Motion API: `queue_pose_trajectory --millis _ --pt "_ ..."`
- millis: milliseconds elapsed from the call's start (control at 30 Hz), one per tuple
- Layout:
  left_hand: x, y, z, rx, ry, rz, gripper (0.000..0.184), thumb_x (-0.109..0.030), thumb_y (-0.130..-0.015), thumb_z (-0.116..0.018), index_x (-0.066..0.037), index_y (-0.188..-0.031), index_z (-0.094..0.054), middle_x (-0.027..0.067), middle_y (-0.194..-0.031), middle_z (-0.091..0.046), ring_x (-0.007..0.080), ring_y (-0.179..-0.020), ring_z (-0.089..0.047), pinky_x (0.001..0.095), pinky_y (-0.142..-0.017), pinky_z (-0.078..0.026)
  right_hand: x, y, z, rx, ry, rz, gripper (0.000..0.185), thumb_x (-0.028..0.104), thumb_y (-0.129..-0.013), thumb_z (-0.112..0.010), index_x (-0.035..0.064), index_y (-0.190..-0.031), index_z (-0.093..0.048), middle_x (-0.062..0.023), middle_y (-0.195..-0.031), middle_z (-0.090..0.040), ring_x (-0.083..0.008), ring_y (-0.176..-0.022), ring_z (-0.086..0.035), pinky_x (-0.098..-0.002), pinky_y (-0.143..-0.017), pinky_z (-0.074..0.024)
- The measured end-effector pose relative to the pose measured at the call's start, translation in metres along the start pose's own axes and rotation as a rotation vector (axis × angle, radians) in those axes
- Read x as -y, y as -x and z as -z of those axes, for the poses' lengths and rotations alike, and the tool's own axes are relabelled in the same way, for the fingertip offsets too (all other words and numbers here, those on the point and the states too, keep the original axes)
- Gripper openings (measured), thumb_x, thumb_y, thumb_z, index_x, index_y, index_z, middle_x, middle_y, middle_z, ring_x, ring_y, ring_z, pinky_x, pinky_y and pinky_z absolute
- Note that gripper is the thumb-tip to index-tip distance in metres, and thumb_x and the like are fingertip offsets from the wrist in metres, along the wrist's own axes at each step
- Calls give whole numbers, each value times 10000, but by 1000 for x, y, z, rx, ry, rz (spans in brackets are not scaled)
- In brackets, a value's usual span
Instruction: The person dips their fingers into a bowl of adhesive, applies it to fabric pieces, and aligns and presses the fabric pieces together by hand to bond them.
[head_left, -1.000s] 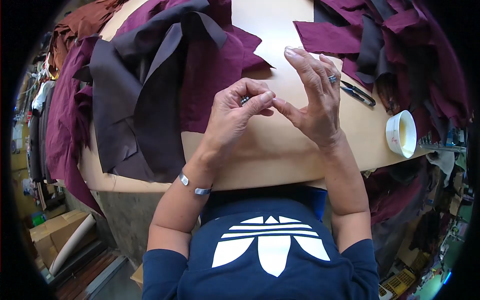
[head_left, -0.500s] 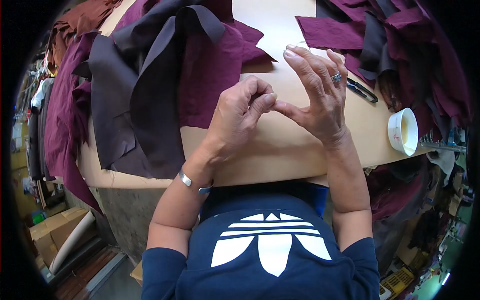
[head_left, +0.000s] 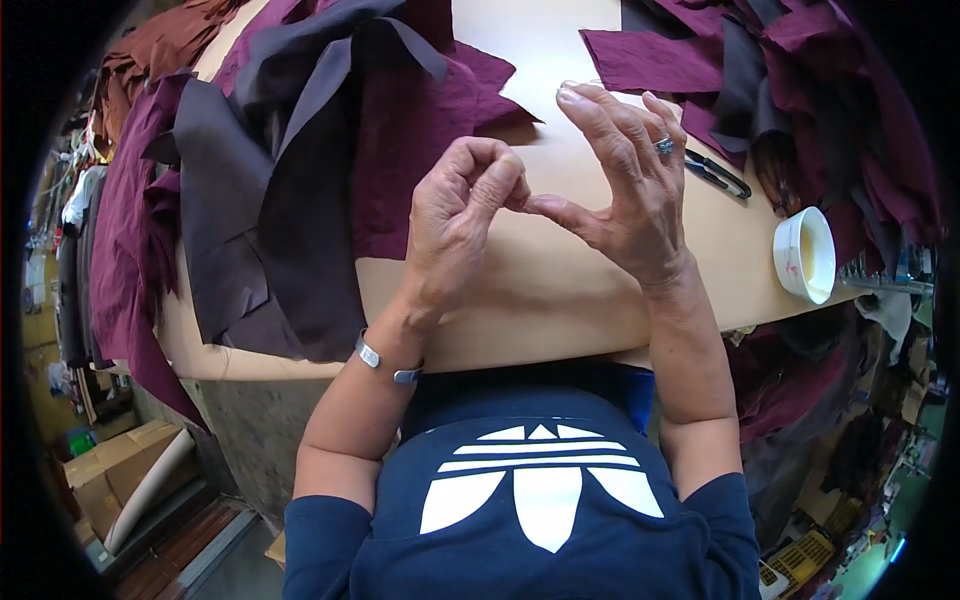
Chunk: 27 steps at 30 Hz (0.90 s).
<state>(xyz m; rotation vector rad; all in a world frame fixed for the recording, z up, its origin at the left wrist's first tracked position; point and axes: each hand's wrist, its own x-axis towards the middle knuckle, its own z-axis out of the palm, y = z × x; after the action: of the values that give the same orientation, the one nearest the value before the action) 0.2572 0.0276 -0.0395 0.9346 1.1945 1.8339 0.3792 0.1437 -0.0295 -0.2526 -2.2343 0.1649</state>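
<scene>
Above the bare front of the desk (head_left: 540,325), the left hand (head_left: 455,215) is curled tight, thumb pressed against its fingers; whether they pinch anything, I can't tell. Right by it, the right hand (head_left: 640,190) is open, fingers raised and spread, thumb tip reaching the left's fingertips. Purple cloth (head_left: 395,165) and dark cloth (head_left: 225,185) lie in folds left of both. On the other side are the snips (head_left: 716,174), the white bowl (head_left: 804,256) and a cloth pile (head_left: 665,65).
</scene>
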Motion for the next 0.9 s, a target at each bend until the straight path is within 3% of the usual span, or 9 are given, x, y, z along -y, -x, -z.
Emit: queue_pose_trajectory --millis 400,500,567,667,767,800,900 --pt "-5 1 1 233 -745 -233 105 -43 -775 -646 -9 -852 -584 59 -853 -567 172 -709 -585 267 -622 -474 4 4 -4 82 81 14 714 428 -634 -727 302 -1285 -463 44 -1246 -508 -127 -1042 -493 -437 -1064 -191" --pt "-2 0 3 267 -932 -379 117 -55 -778 -635 -22 -865 -564 61 -858 -561 210 -698 -581 291 -623 -473 4 6 -7 97 209 122 645 446 -698 -664 223 -1273 -476 20 -1265 -496 -155 -1030 -521 -437 -1052 -224" --pt "-2 1 2 260 -1151 -527 122 -65 -790 -619 -32 -885 -550 62 -862 -560 235 -705 -577 307 -645 -472 5 5 -6 101 183 103 632 450 -705 -659 223 -1267 -484 19 -1270 -492 -156 -1024 -521 -435 -1055 -223" --pt "-4 2 0 270 -1024 -468 83 -66 -831 -574 -43 -894 -525 75 -821 -523 209 -716 -553 307 -676 -456 5 4 -4 100 183 99 655 466 -697 -663 218 -1273 -476 14 -1275 -489 -162 -1028 -520 -435 -1055 -222" --pt "-6 5 -1 187 -453 -177 80 -89 -883 -522 -27 -841 -492 56 -789 -478 163 -734 -509 299 -678 -436 2 1 0 114 166 80 711 486 -673 -677 208 -1288 -454 9 -1278 -488 -170 -1035 -519 -439 -1053 -221" --pt "-20 6 -6 60 -161 -28 161 -124 -932 -458 -18 -812 -473 34 -767 -444 140 -744 -465 294 -663 -423 1 1 1 122 158 68 731 492 -664 -682 205 -1293 -446 8 -1278 -488 -173 -1037 -519 -440 -1052 -220" --pt "0 -3 20 207 185 -164 207 -170 -951 -447 -8 -834 -500 31 -767 -474 137 -741 -485 275 -705 -438 2 0 3 124 108 38 813 480 -616 -721 156 -1302 -428 -19 -1274 -496 -193 -1088 -507 -432 -1042 -238"
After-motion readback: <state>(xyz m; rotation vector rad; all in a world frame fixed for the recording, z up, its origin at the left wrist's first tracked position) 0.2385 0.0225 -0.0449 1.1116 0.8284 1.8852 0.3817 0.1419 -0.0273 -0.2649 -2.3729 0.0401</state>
